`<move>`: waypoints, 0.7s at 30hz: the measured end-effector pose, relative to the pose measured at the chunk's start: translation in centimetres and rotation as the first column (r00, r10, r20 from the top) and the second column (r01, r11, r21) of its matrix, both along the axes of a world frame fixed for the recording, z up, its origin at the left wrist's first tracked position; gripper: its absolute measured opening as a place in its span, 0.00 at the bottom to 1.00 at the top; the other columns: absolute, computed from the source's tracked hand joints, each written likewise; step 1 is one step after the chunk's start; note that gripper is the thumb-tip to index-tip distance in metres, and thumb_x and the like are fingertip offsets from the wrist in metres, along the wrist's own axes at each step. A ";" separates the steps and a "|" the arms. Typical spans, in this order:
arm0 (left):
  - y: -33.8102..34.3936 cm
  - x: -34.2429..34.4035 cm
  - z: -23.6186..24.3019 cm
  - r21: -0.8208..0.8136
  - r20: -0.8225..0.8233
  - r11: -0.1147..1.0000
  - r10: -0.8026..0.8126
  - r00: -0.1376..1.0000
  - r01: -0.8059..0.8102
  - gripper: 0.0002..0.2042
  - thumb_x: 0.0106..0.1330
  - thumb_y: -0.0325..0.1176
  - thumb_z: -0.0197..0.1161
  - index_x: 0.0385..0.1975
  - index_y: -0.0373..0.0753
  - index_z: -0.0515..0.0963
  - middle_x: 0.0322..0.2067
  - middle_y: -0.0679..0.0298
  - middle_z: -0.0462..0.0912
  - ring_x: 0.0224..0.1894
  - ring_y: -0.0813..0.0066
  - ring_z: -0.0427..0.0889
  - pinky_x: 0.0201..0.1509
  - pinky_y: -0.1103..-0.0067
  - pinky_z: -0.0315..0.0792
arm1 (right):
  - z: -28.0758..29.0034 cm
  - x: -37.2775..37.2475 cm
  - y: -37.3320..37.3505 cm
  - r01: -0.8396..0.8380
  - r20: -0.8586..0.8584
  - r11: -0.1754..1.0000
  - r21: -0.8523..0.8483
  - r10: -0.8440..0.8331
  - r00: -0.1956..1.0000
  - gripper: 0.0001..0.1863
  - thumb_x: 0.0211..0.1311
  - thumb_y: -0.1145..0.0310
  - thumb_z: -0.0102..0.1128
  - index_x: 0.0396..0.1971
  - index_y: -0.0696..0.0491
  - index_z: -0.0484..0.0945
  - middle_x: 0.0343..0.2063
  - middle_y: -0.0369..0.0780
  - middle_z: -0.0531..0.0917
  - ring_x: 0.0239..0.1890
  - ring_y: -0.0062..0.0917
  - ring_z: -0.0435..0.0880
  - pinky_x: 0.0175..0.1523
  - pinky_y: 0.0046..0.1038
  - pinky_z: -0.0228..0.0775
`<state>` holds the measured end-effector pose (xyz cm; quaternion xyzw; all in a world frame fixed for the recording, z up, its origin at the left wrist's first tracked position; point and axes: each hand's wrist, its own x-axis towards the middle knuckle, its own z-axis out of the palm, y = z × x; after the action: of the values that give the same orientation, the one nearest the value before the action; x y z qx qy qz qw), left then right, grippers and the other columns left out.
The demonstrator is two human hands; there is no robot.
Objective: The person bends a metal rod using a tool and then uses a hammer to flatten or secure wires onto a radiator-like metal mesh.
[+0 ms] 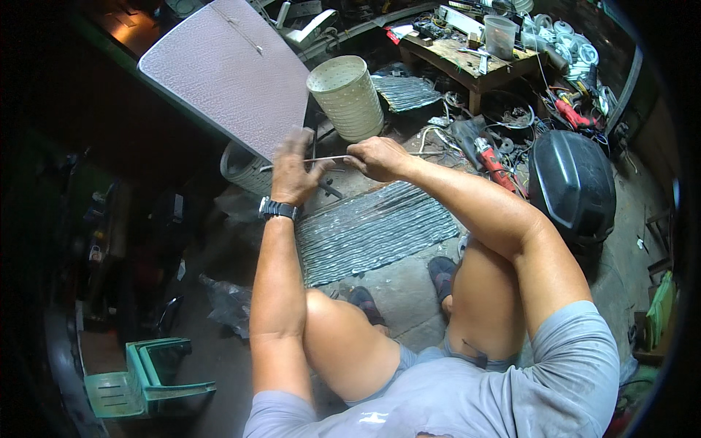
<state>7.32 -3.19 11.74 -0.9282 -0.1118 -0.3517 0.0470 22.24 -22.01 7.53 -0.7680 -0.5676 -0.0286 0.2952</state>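
My right hand (378, 157) is closed on a thin metal rod (332, 158) held crosswise in front of me. My left hand (293, 174) is at the rod's left part, its fingers smeared by motion, so its grip is unclear; a dark watch is on that wrist. Just beyond them stand a large pale textured panel (223, 73) and a cream ribbed bucket (345, 102). A dark bar (328, 190) shows behind my left hand. Below my hands, a grey corrugated sheet (372, 233) lies on the floor between my arms.
A cluttered low wooden table (447, 55) stands at the back right, with red power tools (496, 168) and cables on the floor nearby. A black hard case (572, 182) sits right of my arm. A green plastic stool (117, 394) is at lower left. Another bucket (239, 168) stands behind my left hand.
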 end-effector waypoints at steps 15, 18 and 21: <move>-2.2 1.3 -3.4 -0.197 -0.575 0.980 -0.103 0.812 -0.015 0.19 0.79 0.50 0.51 0.40 0.38 0.76 0.35 0.45 0.87 0.40 0.39 0.85 0.41 0.49 0.75 | 2.1 0.7 -1.1 0.101 0.122 0.975 -0.198 -0.078 0.990 0.18 0.69 0.48 0.60 0.33 0.47 0.88 0.30 0.49 0.88 0.37 0.47 0.89 0.43 0.47 0.80; -2.9 1.6 -3.7 -0.230 -0.540 0.967 -0.037 0.841 -0.106 0.19 0.79 0.49 0.50 0.40 0.38 0.77 0.36 0.44 0.87 0.41 0.38 0.85 0.42 0.48 0.75 | 1.8 0.6 -0.2 0.173 0.090 0.967 -0.189 -0.158 0.983 0.20 0.68 0.47 0.60 0.33 0.48 0.89 0.31 0.50 0.89 0.39 0.47 0.89 0.45 0.47 0.81; -5.9 3.6 -2.9 -0.412 -0.469 0.887 -0.008 0.883 -0.211 0.19 0.80 0.48 0.48 0.44 0.37 0.79 0.40 0.41 0.86 0.46 0.35 0.84 0.48 0.48 0.75 | 0.4 1.5 0.7 0.300 -0.045 0.951 -0.068 -0.304 0.952 0.21 0.69 0.47 0.60 0.35 0.51 0.89 0.32 0.53 0.88 0.39 0.48 0.89 0.46 0.47 0.81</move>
<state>10.87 -9.07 8.87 -0.9624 -0.2257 -0.0840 -0.1258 23.70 -21.34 7.90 -0.8549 -0.4358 -0.0354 0.2794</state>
